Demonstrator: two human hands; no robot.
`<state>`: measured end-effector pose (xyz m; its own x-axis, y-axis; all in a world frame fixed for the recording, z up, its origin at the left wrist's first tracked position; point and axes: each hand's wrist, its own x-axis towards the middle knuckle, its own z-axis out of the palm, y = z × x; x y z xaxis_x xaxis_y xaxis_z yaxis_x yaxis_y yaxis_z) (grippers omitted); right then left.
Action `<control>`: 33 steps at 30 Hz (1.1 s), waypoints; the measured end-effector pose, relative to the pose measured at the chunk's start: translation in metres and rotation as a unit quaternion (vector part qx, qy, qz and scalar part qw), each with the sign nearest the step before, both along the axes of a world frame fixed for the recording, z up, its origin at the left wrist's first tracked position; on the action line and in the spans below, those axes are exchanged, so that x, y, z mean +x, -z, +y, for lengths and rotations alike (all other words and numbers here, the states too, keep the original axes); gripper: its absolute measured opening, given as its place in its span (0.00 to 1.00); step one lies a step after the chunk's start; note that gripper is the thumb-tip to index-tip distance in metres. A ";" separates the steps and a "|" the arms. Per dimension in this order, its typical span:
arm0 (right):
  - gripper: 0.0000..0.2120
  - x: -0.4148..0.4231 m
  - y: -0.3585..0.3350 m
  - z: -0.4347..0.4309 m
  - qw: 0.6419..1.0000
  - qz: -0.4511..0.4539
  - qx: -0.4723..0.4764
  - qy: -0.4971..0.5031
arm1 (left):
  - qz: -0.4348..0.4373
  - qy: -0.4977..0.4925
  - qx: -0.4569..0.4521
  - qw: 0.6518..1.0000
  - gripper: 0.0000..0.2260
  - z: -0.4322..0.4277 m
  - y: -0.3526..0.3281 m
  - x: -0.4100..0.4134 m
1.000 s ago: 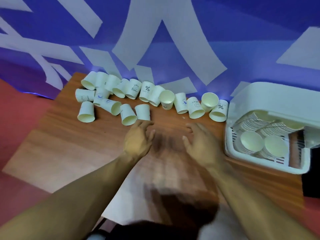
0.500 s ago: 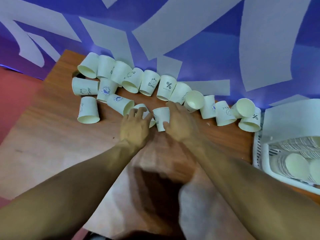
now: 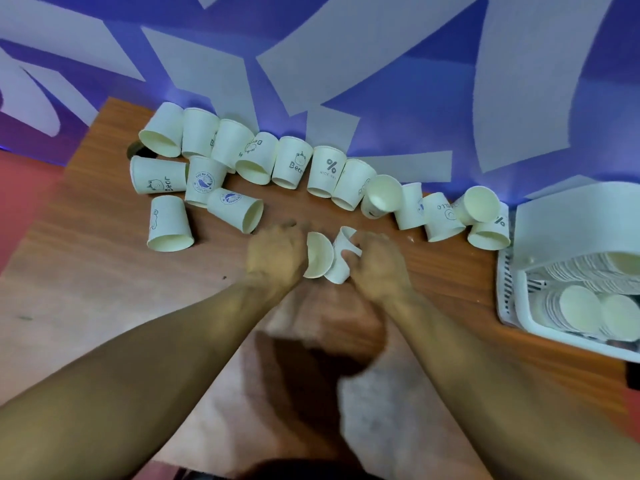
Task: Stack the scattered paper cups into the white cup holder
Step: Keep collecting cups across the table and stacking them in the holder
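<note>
Your left hand (image 3: 273, 254) grips a smooth round-mouthed cup (image 3: 319, 255); your right hand (image 3: 377, 265) clasps a tapered cup (image 3: 340, 270) just beside it.

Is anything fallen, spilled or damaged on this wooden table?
Yes. The white paper cups along the blue-and-white wall lie tipped on their sides, mouths pointing different ways. Nothing spilled shows. The white plastic cup holder at right holds stacked cups.

Scattered cups (image 3: 325, 171): white paper, printed logos, most on their sides, row along bench (image 3: 104, 271) far edge.
Left cup (image 3: 318, 254): gripped by left hand (image 3: 273, 251), mouth visible.
Right cup (image 3: 341, 266): gripped by right hand (image 3: 377, 261), touching Left cup.
Cup holder (image 3: 540, 216): white, bench's right end, cup stacks (image 3: 581, 306) inside.
</note>
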<state>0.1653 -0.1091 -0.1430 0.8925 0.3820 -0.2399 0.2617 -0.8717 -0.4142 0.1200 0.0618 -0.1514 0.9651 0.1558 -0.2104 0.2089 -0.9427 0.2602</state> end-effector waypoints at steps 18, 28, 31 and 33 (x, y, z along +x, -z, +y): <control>0.11 -0.057 -0.113 -0.271 0.957 -0.270 0.053 0.091 | -0.111 0.067 -0.189 0.973 0.16 -0.246 -0.115 -0.012; 0.06 -0.049 -0.115 -0.413 0.926 -0.328 0.036 0.182 | -0.190 0.155 -0.103 0.964 0.06 -0.379 -0.129 0.011; 0.07 -0.034 -0.100 -0.429 0.932 -0.323 0.011 0.162 | -0.233 0.177 -0.060 0.954 0.02 -0.397 -0.120 0.017; 0.07 -0.024 -0.088 -0.432 0.937 -0.315 0.007 0.152 | -0.260 0.207 -0.043 0.942 0.03 -0.403 -0.113 0.021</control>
<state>0.1415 -0.5414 -0.0547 0.9235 0.0860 0.3737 0.1983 -0.9412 -0.2736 0.1413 -0.3407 -0.0387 0.9159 -0.2522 0.3124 -0.3481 -0.8864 0.3051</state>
